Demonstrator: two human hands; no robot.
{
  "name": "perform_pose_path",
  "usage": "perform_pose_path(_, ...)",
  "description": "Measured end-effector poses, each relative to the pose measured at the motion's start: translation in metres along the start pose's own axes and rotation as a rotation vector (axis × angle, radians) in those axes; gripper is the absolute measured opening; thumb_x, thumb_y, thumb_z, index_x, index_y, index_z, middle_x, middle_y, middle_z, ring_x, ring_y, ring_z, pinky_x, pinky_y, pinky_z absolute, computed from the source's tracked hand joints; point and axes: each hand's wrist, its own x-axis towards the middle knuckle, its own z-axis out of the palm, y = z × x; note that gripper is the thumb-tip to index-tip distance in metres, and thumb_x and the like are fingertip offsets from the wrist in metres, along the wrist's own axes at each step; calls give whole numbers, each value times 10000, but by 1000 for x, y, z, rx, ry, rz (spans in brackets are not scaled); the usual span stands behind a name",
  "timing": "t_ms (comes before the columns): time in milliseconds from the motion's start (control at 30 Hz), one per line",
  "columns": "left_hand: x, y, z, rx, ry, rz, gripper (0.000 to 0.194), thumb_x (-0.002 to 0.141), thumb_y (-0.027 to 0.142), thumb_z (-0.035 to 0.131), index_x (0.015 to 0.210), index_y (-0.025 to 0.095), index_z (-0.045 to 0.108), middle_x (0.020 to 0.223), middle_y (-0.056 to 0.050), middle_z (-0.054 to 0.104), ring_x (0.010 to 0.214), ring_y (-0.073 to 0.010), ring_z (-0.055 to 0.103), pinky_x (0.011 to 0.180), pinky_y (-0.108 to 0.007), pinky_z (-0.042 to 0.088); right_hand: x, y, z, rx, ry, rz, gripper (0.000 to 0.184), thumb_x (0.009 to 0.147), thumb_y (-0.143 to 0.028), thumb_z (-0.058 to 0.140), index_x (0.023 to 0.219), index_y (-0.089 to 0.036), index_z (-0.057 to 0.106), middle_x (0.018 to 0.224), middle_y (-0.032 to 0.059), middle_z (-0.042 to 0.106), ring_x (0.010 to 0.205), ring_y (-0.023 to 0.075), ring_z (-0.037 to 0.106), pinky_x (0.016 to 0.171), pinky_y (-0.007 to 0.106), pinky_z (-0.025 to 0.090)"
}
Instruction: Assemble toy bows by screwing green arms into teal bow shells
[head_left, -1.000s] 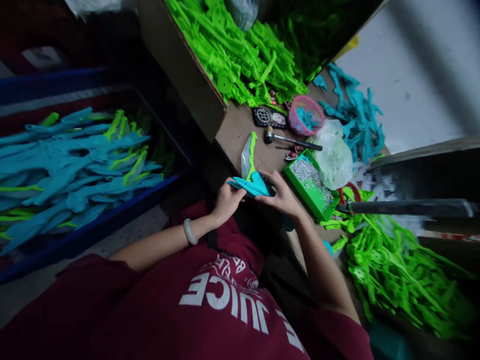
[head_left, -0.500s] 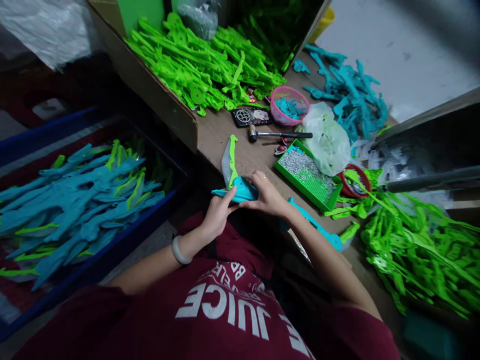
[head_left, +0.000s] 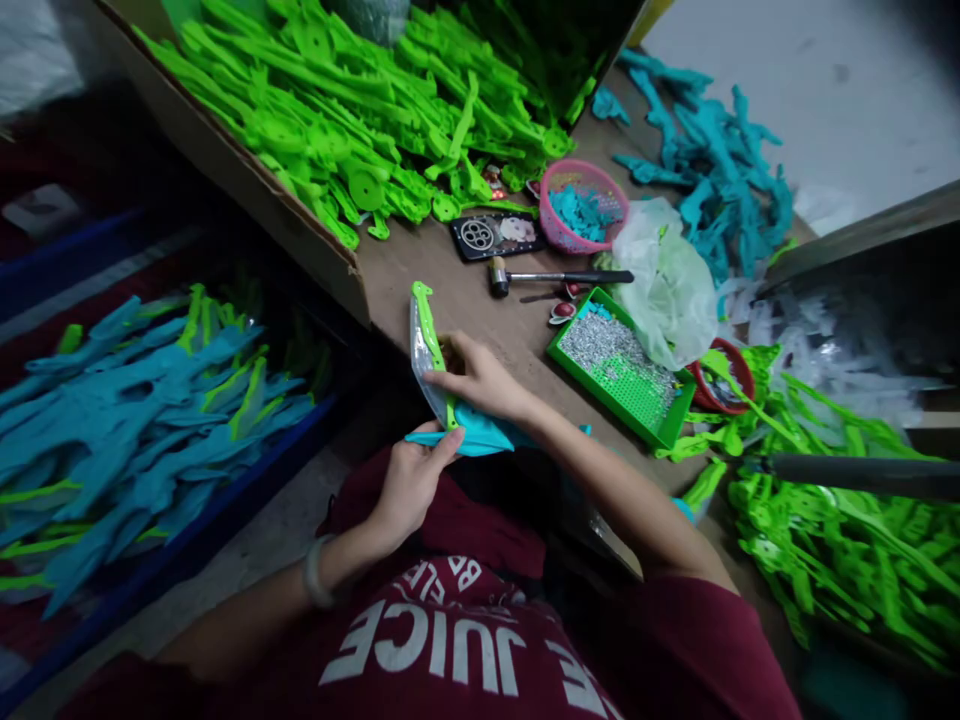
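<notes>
Thumb and fingers of the left hand (head_left: 409,490) are pinched narrow on the blue plastic piece (head_left: 486,434), by the near edge of the counter (head_left: 396,278). Right hand's (head_left: 484,378) partly closed round the green-edged clear blade (head_left: 426,335) joined to it, whereas a moment ago it was gripping the blue part

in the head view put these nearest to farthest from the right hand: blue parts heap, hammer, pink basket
1. hammer, just beyond the right hand
2. pink basket, behind the hammer
3. blue parts heap, far right, past the pink basket
</notes>
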Motion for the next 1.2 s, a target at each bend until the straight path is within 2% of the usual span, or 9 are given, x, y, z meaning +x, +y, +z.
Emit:
perform_pose_path(100,1,5,-1,29,9,-12,429,826,475,769,1078,130,727,1041,-98,772,991,-257,725,940,-385,580,0,4,-2,68,86,62,380,812,-389,702,1082,-167,550,805,-38,549,726,126,513,664,264,415)
perform_pose_path(200,1,6,-1,-5,-43,-47,443,876,483,715,1168,151,707,1137,-101,754,1083,-264,702,984,-396,565,0,8,-8,169,140,142,339,820,-401,680,1023,-167,544,757,-49,514,684,115,491,629,256,390)
perform_pose_path(367,2,7,1,-31,-106,-95,390,904,463,687,1158,168,718,1206,-104,733,1179,-280,665,1030,-423,546,-2,13,-12,309,-61,7,448,772,-383,735,1111,-165,540,838,-31,529,752,120,494,682,266,421)
perform_pose_path(400,2,8,1,-20,-103,-100,395,894,466,698,1152,167,721,1197,-107,737,1177,-285,667,1033,-433,545,-2,13,-12,305,-61,3,452,767,-383,739,1109,-166,539,831,-33,526,746,120,490,679,267,417)
perform_pose_path(567,0,10,3,-93,-50,-146,444,848,522,733,1099,156,732,1172,-121,745,1169,-301,671,1038,-468,540,1,15,-8,261,112,106,374,796,-413,692,1037,-165,550,690,-72,464,618,102,419,584,248,337)
perform_pose_path(733,-1,10,4,-125,-5,-154,486,836,567,730,1075,144,726,1141,-123,754,1139,-301,685,1019,-485,553,4,15,-8,218,79,85,424,802,-414,693,1107,-139,589,710,-59,480,647,107,446,603,247,339)
perform_pose_path(900,2,10,-1,-75,-49,-154,402,888,525,689,1054,162,742,1128,-97,759,1108,-264,700,1017,-436,562,2,16,-11,214,-49,-13,587,763,-433,761,1224,-143,541,785,-42,488,720,125,467,637,256,384)
perform_pose_path(1067,3,13,-6,-68,-50,-189,401,866,520,717,1050,166,749,1126,-103,762,1097,-276,707,1007,-447,569,0,16,-11,176,13,-26,551,782,-438,750,1202,-146,545,797,-43,507,703,119,480,643,266,399)
perform_pose_path(1200,2,11,-6,-135,-60,-193,425,851,550,718,1047,174,747,1133,-110,761,1112,-281,703,1012,-455,563,-1,14,-13,148,82,42,518,804,-427,726,1198,-134,562,734,-60,495,667,113,475,627,261,396)
